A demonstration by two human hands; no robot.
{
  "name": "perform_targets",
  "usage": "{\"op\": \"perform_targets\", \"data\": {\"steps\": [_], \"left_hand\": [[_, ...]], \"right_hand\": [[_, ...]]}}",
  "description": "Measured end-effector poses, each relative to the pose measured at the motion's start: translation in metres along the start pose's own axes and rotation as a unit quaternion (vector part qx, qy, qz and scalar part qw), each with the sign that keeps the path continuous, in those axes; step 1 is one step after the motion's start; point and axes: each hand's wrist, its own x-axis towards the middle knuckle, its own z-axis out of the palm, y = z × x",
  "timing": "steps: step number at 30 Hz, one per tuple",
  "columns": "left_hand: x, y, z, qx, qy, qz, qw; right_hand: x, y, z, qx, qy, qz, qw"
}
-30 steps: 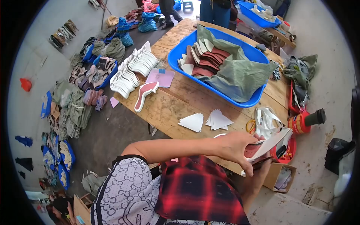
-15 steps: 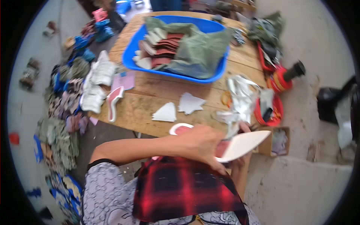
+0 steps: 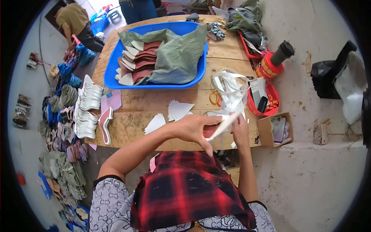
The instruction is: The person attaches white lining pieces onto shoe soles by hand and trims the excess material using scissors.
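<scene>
A shoe insole [image 3: 221, 127], white with a dark red part, is held on edge above the table's front. Around its left end my left hand [image 3: 193, 129] is closed, thumb below and fingers on top. My right hand [image 3: 240, 130] is at the other end with its fingers drawn together; whether they grip the insole or a white strip cannot be made out. Just beyond lies a tangled heap of white strips [image 3: 232, 91]. Two lots of white cut pieces, one fanned [image 3: 179, 110] and one nearer me [image 3: 155, 123], rest left of the hands. Another red-and-white insole [image 3: 104, 125] lies farther left.
A blue tub [image 3: 154, 86] holds red and white insoles and green cloth. White insoles [image 3: 87, 110] are stacked at the left edge. On the right are a red basket [image 3: 253, 101], a cardboard box [image 3: 266, 131] and a red flask [image 3: 270, 63]. A person [image 3: 73, 21] bends at back left.
The insole has turned from broad side up to nearly edge-on. My left hand has moved slightly up and left, and my right hand has come out from behind the insole. The head view has shifted.
</scene>
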Motion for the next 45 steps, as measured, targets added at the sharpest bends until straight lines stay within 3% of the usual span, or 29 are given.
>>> {"op": "perform_targets", "data": {"steps": [1, 5, 8, 10, 11, 14, 15, 20, 24, 28, 31, 34, 36, 38, 40, 41, 42, 43, 44, 45], "left_hand": [[0.003, -0.017, 0.001, -0.057, 0.002, 0.006, 0.998], [0.001, -0.048, -0.003, -0.225, -0.045, -0.039, 0.972], [-0.006, -0.037, -0.013, -0.244, -0.077, -0.065, 0.964], [-0.01, -0.025, -0.013, -0.244, -0.077, -0.049, 0.966], [-0.015, -0.045, -0.011, -0.079, -0.066, -0.027, 0.994], [-0.018, 0.006, -0.03, 0.136, -0.158, -0.072, 0.975], [-0.023, 0.0, -0.024, 0.146, -0.125, -0.039, 0.981], [-0.037, -0.003, -0.022, 0.181, -0.137, -0.041, 0.973], [-0.045, -0.008, -0.023, 0.15, -0.13, -0.035, 0.979], [-0.054, -0.018, -0.02, 0.088, -0.122, -0.009, 0.989], [-0.063, -0.018, -0.027, 0.082, -0.138, -0.108, 0.981], [-0.076, -0.049, -0.029, 0.011, -0.177, -0.123, 0.976], [-0.097, -0.058, -0.028, 0.045, -0.096, -0.188, 0.976], [-0.104, -0.061, -0.024, 0.06, 0.006, -0.243, 0.968], [-0.092, -0.076, 0.008, 0.17, 0.211, -0.174, 0.947], [-0.081, -0.075, 0.027, 0.205, 0.296, -0.15, 0.921], [-0.074, -0.072, 0.04, 0.237, 0.376, -0.127, 0.887], [-0.074, -0.071, 0.047, 0.192, 0.408, -0.105, 0.886], [-0.075, -0.067, 0.053, 0.144, 0.437, -0.082, 0.884], [-0.077, -0.064, 0.058, 0.094, 0.464, -0.059, 0.879]], "right_hand": [[-0.001, 0.018, 0.009, -0.033, 0.052, -0.064, 0.996], [-0.027, -0.014, 0.001, 0.19, -0.18, 0.099, 0.96], [-0.019, -0.014, 0.01, 0.292, -0.279, 0.181, 0.897], [-0.016, -0.014, 0.014, 0.363, -0.303, 0.183, 0.862], [-0.015, -0.012, 0.016, 0.375, -0.315, 0.187, 0.851], [-0.014, -0.007, 0.019, 0.383, -0.346, 0.209, 0.831], [-0.016, -0.013, 0.02, 0.388, -0.343, 0.221, 0.827], [-0.018, -0.009, 0.028, 0.438, -0.366, 0.252, 0.781], [-0.014, -0.005, 0.031, 0.407, -0.391, 0.258, 0.784], [-0.017, -0.017, 0.034, 0.335, -0.359, 0.249, 0.835], [-0.008, -0.027, 0.035, 0.236, -0.397, 0.181, 0.869], [0.008, -0.032, 0.033, 0.12, -0.308, 0.183, 0.926], [0.031, -0.028, 0.022, 0.183, -0.278, 0.133, 0.933], [0.03, -0.025, 0.045, 0.279, -0.276, 0.144, 0.908], [0.01, -0.04, 0.082, 0.346, -0.301, 0.139, 0.878], [0.008, -0.032, 0.093, 0.289, -0.392, 0.095, 0.868], [-0.003, -0.037, 0.106, 0.239, -0.328, -0.002, 0.914], [-0.013, -0.042, 0.119, 0.172, -0.246, -0.088, 0.95], [-0.018, -0.057, 0.121, 0.145, -0.181, -0.132, 0.964], [-0.017, -0.062, 0.115, 0.16, -0.194, -0.091, 0.964]]}}
